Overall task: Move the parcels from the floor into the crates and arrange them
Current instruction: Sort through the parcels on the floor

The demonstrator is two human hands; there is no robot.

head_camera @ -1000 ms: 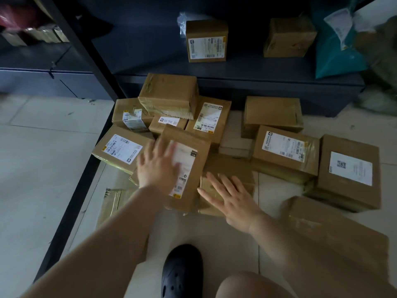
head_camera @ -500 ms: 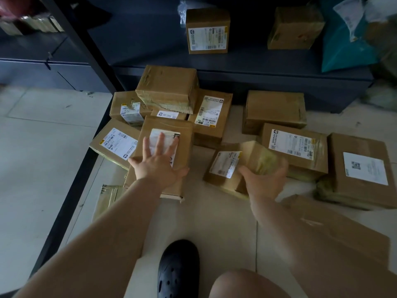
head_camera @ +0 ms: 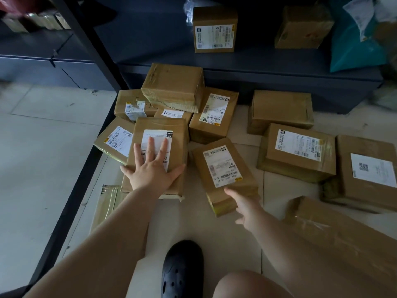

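Several brown taped parcels lie in a heap on the tiled floor. My left hand (head_camera: 153, 169) rests flat, fingers spread, on top of a tall labelled parcel (head_camera: 178, 134) at the heap's front. To its right a smaller labelled parcel (head_camera: 223, 166) lies label-up and angled. My right hand (head_camera: 247, 208) grips its near end, thumb on the top face and fingers around the corner. Other parcels sit behind, among them a plain box (head_camera: 174, 84) stacked on top and a labelled one (head_camera: 297, 151) to the right. No crate is in view.
A dark shelf unit (head_camera: 257, 67) runs along the back, holding two parcels (head_camera: 214, 29) and a teal bag (head_camera: 352, 44). A long flat parcel (head_camera: 335, 235) lies at the near right, a flattened carton (head_camera: 107, 203) at the left. My black shoe (head_camera: 182, 267) stands in front.
My right hand picked up the small parcel, turned it label-up and set it angled beside the tall one. My left hand slid the tall parcel slightly and stays flat on it.
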